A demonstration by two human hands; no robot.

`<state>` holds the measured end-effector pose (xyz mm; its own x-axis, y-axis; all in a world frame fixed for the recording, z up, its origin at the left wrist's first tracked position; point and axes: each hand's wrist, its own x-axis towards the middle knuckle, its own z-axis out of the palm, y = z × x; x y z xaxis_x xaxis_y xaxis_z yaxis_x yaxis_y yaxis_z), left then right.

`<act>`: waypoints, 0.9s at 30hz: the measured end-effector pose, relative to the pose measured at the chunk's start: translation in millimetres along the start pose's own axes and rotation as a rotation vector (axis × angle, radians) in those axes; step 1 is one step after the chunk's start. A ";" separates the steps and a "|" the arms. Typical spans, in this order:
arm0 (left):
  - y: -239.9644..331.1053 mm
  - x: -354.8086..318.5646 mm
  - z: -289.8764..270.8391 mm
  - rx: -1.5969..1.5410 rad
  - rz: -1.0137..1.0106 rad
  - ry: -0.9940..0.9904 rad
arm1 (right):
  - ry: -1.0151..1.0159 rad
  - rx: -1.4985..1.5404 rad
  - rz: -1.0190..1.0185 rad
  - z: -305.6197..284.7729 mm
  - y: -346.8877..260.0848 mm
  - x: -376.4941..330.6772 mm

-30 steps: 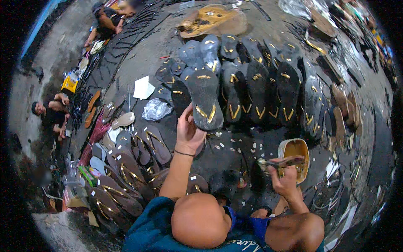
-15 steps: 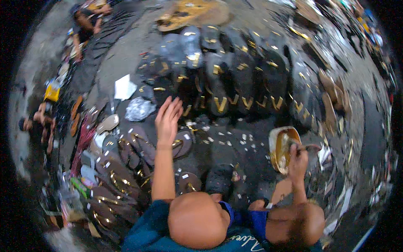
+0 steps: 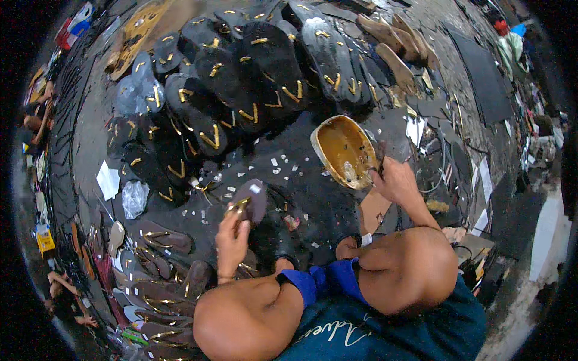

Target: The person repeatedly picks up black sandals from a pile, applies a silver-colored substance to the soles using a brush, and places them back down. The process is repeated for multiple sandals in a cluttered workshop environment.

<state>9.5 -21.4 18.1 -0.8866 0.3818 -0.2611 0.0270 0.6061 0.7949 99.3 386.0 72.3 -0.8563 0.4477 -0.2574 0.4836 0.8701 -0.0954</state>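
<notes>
Left hand (image 3: 233, 236) closed on a dark brown sandal sole (image 3: 251, 201) with a gold strap, gripped at its lower end and raised just above the dark floor (image 3: 301, 150). Right hand (image 3: 394, 179) closed around a thin brush-like tool (image 3: 380, 157), too small and dark to identify surely, with its tip at the rim of a shallow yellow-brown bowl (image 3: 344, 150). Bowl tilted on the floor just beside that hand, with a pale smear near its bottom. Sole and bowl apart, with bare floor and small white scraps (image 3: 274, 162) between them.

Beyond the hands, rows of black sandals with gold straps (image 3: 241, 90) overlapping one another, running from upper left to upper right. Further right, plain tan soles (image 3: 391, 54) lying side by side. At lower left, a cluster of brown sandals with gold straps (image 3: 159, 237) spread over the floor near the left forearm. A crumpled clear plastic bag (image 3: 133, 198) and a white paper sheet (image 3: 108, 180) lying left of the black rows. A flat piece of brown cardboard (image 3: 374, 207) just under the right wrist. Bare knees and blue shorts (image 3: 319, 280) at the lower edge, above a teal shirt (image 3: 373, 331).
</notes>
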 end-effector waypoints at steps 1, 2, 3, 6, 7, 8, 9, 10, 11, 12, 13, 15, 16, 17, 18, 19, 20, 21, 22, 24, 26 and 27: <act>-2.5 12.5 23.4 0.108 0.123 -0.070 | 0.040 -0.009 -0.062 8.9 9.3 -15.4; -10.0 23.6 41.4 0.141 0.115 -0.134 | 0.081 -0.019 -0.133 10.5 17.0 -24.6; -13.5 35.1 54.4 0.179 0.171 -0.168 | 0.120 0.041 -0.157 12.9 24.0 -32.4; -22.6 64.7 50.5 0.180 0.302 -0.370 | -0.529 0.107 0.059 -5.4 34.8 -25.8; -23.3 72.6 43.7 0.170 0.326 -0.448 | -0.454 0.430 0.103 -0.8 35.7 -22.7; -23.0 81.0 38.5 0.222 0.398 -0.499 | -0.439 0.845 0.152 1.2 34.9 -13.9; -19.1 90.1 40.9 0.249 0.482 -0.568 | -0.407 1.242 0.226 -9.3 30.2 -8.9; -15.5 99.1 41.9 0.287 0.569 -0.631 | -0.354 1.647 0.288 -22.2 18.8 -1.4; -21.7 106.1 50.3 0.411 0.712 -0.674 | -0.273 1.779 0.281 -37.2 2.8 3.9; -15.7 112.4 58.0 0.459 0.761 -0.712 | -0.283 1.862 0.299 -43.4 0.1 7.7; -4.9 116.6 60.6 0.523 0.799 -0.737 | -0.308 1.954 0.298 -49.2 -3.9 14.8; 5.0 119.2 67.3 0.648 0.876 -0.710 | -0.316 2.039 0.332 -67.4 -30.0 23.4; 7.2 121.4 68.6 0.676 0.907 -0.685 | -0.327 2.056 0.289 -67.9 -36.6 26.5; 17.5 120.6 72.8 0.637 0.809 -0.652 | -0.337 2.071 0.260 -61.7 -39.1 31.6; 27.7 119.1 75.6 0.597 0.711 -0.617 | -0.349 2.086 0.230 -57.0 -42.5 36.1; 35.8 116.4 73.9 0.572 0.649 -0.548 | -0.324 2.048 0.216 -56.7 -41.6 33.8; 32.8 120.2 74.1 0.560 0.584 -0.509 | -0.255 1.987 0.195 -53.7 -47.4 36.2; 25.8 126.5 75.8 0.548 0.519 -0.470 | -0.186 1.925 0.173 -52.0 -54.8 38.9; 16.2 126.4 78.1 0.535 0.453 -0.433 | -0.120 1.863 0.155 -51.9 -61.7 37.6; 2.5 123.4 77.8 0.575 0.580 -0.272 | -0.179 1.733 0.049 -34.8 -74.5 49.6; 15.0 127.5 76.1 0.153 0.341 -0.232 | -0.136 1.520 -0.170 -45.9 -96.2 47.0; 26.0 132.0 71.9 -0.462 0.003 -0.257 | -0.116 1.431 -0.223 -54.2 -106.2 49.1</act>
<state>-73.6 94.9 -35.1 -0.7433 0.5772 -0.3383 -0.2283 0.2565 0.9392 -4.0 326.7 121.8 -0.9507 0.2540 -0.1778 0.1682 -0.0592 -0.9840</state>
